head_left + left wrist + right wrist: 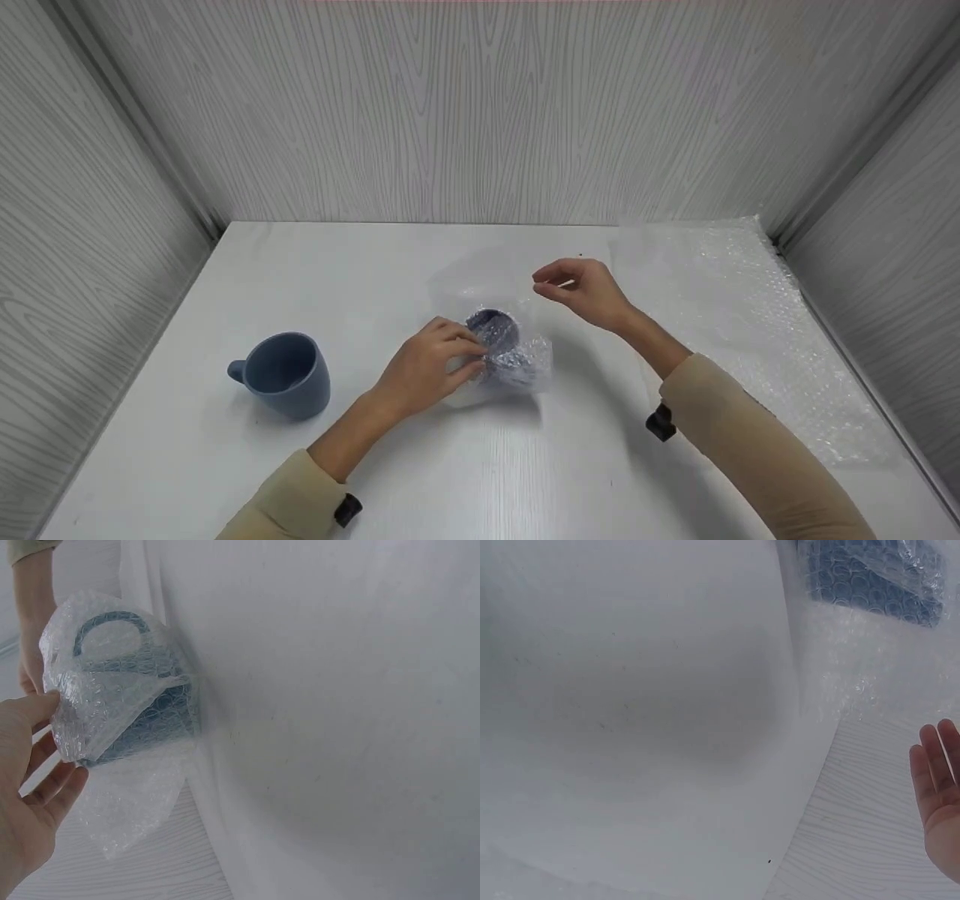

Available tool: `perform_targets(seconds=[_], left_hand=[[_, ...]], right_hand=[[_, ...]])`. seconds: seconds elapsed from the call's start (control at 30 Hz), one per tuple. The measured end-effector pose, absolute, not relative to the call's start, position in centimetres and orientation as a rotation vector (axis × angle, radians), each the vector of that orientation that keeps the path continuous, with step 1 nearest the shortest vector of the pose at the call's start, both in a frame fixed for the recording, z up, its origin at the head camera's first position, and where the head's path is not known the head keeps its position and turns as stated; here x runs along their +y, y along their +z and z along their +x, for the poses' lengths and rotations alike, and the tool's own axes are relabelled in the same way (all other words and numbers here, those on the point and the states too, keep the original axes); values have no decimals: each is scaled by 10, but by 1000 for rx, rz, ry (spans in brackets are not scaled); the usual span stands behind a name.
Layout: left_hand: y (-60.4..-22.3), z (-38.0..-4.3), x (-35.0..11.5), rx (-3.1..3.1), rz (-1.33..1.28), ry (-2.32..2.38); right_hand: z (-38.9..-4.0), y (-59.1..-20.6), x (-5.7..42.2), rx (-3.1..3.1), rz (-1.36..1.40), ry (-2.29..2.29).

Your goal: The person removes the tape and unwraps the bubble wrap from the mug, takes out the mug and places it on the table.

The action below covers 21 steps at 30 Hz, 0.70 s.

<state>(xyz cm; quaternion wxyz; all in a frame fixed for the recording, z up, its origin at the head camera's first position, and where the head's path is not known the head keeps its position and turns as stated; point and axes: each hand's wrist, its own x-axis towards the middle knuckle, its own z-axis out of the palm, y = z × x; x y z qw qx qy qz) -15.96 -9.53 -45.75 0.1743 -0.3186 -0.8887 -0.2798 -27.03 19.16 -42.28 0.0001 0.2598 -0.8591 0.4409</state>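
In the middle of the table a blue mug (493, 330), its handle visible through the plastic in the left wrist view, is wrapped in clear bubble wrap (82, 682). My left hand (427, 364) pinches the edge of this wrap between thumb and fingers, on the mug's left side. A loose flap of the wrap spreads out behind the mug. My right hand (585, 289) hovers apart from the bundle, behind it and to the right. Its fingers (924, 780) look straight in the right wrist view, and I see nothing held there.
An unwrapped blue mug (296, 382) stands upright at the left, handle pointing left. Flat sheets of bubble wrap (720, 337) cover the right side of the white table (435, 487). Grey wood-grain panels (480, 112) enclose the back and both sides.
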Motion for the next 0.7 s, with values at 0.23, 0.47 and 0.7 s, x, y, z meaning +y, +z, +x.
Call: perform_targets(seconds=[0.23, 0.47, 0.7], left_hand=[[-457, -159, -95, -2534, -891, -806], [-456, -160, -95, -2539, -894, -807], [-457, -161, -94, -2525, -900, -801]], right_hand=[[-261, -423, 189, -2772, 871, 1388], [-257, -427, 183, -2791, 897, 1414], [-254, -433, 177, -2791, 907, 1421]])
